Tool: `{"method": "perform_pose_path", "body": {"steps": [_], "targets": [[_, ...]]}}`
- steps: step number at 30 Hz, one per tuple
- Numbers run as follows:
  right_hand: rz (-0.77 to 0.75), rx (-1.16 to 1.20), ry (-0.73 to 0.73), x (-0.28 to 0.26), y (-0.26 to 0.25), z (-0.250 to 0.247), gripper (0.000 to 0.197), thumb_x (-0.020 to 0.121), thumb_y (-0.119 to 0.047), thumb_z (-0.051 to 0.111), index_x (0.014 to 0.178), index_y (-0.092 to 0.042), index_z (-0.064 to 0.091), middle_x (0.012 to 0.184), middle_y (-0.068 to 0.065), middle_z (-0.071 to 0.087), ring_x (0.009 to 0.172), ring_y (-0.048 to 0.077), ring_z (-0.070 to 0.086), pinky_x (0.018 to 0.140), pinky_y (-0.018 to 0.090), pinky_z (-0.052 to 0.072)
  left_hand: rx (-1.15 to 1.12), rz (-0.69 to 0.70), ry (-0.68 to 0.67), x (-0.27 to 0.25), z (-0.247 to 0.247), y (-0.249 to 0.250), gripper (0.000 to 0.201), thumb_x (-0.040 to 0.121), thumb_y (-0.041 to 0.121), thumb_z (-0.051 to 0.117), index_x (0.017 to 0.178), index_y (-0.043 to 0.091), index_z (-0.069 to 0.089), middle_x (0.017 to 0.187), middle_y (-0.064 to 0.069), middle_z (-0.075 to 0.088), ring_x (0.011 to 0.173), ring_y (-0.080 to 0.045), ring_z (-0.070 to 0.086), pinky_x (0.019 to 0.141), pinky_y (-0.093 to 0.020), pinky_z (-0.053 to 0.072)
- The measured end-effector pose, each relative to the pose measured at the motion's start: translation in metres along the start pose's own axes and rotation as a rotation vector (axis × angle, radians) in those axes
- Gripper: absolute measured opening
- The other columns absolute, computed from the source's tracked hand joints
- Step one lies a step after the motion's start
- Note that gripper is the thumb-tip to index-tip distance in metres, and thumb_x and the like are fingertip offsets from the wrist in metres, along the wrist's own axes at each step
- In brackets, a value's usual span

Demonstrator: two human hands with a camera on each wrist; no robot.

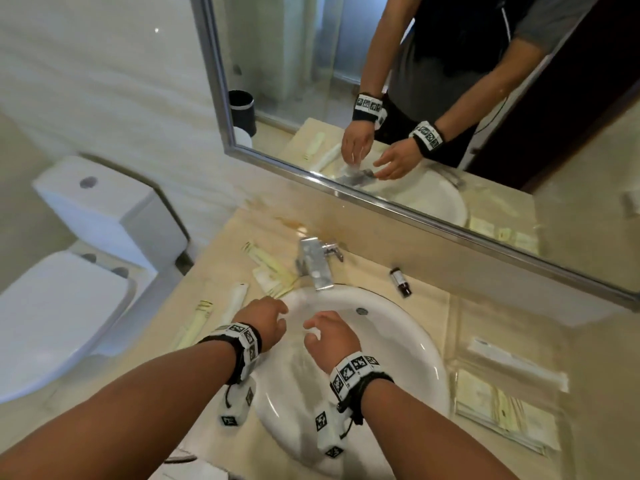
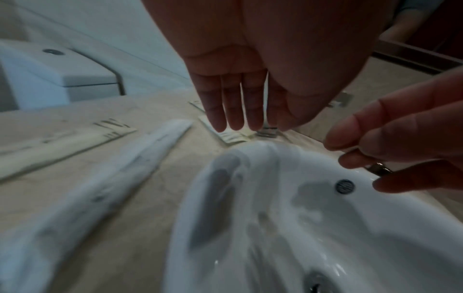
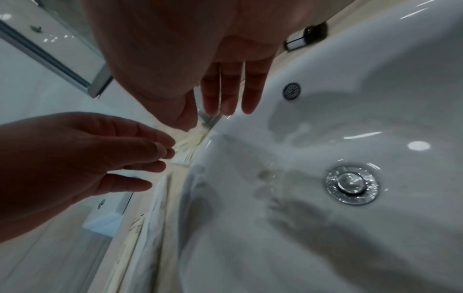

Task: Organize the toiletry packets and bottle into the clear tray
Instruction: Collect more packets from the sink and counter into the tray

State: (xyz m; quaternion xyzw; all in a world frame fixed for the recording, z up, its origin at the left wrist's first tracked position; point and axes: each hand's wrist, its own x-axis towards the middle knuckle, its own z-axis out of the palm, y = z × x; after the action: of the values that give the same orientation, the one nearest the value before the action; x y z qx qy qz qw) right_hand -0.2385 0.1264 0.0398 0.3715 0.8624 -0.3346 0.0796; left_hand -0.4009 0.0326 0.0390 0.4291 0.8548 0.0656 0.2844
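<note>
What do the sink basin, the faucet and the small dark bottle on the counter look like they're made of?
Sink basin: probably glazed ceramic, glossy white with sharp highlights. Faucet: metal, apparently chrome plated, since it reflects like a mirror. Small dark bottle: dark amber or brown with a light label; whether glass or plastic is too small to tell.
</note>
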Motion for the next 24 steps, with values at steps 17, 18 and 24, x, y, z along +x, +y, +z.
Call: {"method": "perform_pose_path", "body": {"steps": [17,18,24], "targets": [[0.002,-0.543,-0.268,0.12,-0.097,0.056,0.04,0.093,-0.055,0.048,0.126,-0.037,0.062,0.137,0.012,0.042,0.129,0.034,0.042,0.102,0.048,0.04,-0.11,-0.088,-0.002,0.041,-0.029,-0.11,0.05,0.096,0.025,0.045,0.146,0.026,0.039,0.147,-0.004,0.042,0.13,-0.024,0.046,0.108,-0.036,0.039],[0.017,-0.553,-0.265,0.124,-0.099,0.06,0.041,0.093,-0.055,0.047,0.125,-0.035,0.061,0.135,0.013,0.041,0.127,0.035,0.043,0.101,0.048,0.04,-0.118,-0.085,-0.002,0.042,-0.03,-0.113,0.05,0.096,0.024,0.045,0.146,0.025,0.04,0.147,-0.005,0.042,0.13,-0.024,0.047,0.108,-0.035,0.038],[0.085,-0.642,-0.222,0.128,-0.105,0.071,0.047,0.093,-0.03,0.052,0.137,-0.015,0.05,0.147,0.017,0.037,0.13,0.031,0.045,0.101,0.043,0.039,-0.145,-0.104,0.012,0.046,-0.036,-0.129,0.049,0.097,0.024,0.044,0.146,0.024,0.04,0.15,-0.002,0.04,0.133,-0.023,0.045,0.11,-0.033,0.037]]}}
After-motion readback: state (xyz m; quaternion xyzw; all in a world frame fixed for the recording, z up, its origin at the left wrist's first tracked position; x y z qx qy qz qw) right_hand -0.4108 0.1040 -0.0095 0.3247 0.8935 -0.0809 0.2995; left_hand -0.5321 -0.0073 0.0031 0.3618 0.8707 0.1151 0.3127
